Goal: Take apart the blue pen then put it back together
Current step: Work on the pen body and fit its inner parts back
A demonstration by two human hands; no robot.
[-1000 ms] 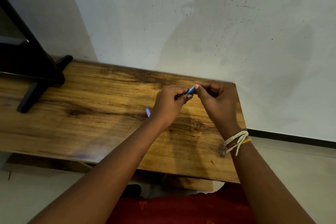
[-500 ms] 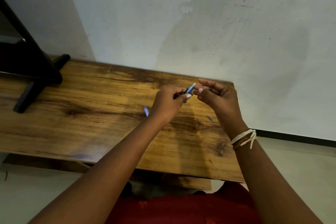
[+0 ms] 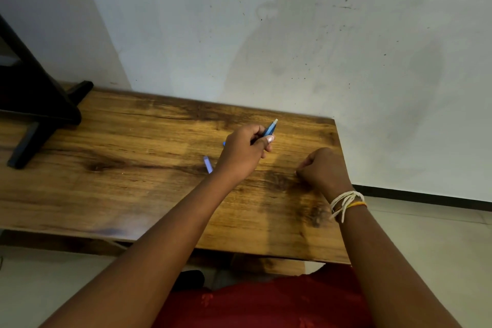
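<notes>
My left hand [image 3: 243,153] is shut on the blue pen barrel [image 3: 270,129]. The barrel's pale end points up and to the right, and its back end peeks out behind the hand. A small blue pen part [image 3: 207,164] lies on the wooden table [image 3: 133,181] just left of my left wrist. My right hand [image 3: 323,169] rests low on the table to the right, apart from the pen. Its fingers are curled down against the wood, and anything under the fingertips is hidden.
A black stand [image 3: 34,104] sits on the table's far left. A white wall rises right behind the table. The table's right edge [image 3: 342,194] runs just beside my right hand, with pale floor beyond. My red clothing [image 3: 266,306] is at the bottom.
My right hand left the pen's tip and dropped right and down onto the table, where a small piece lay half a second ago. The left hand still holds the barrel.
</notes>
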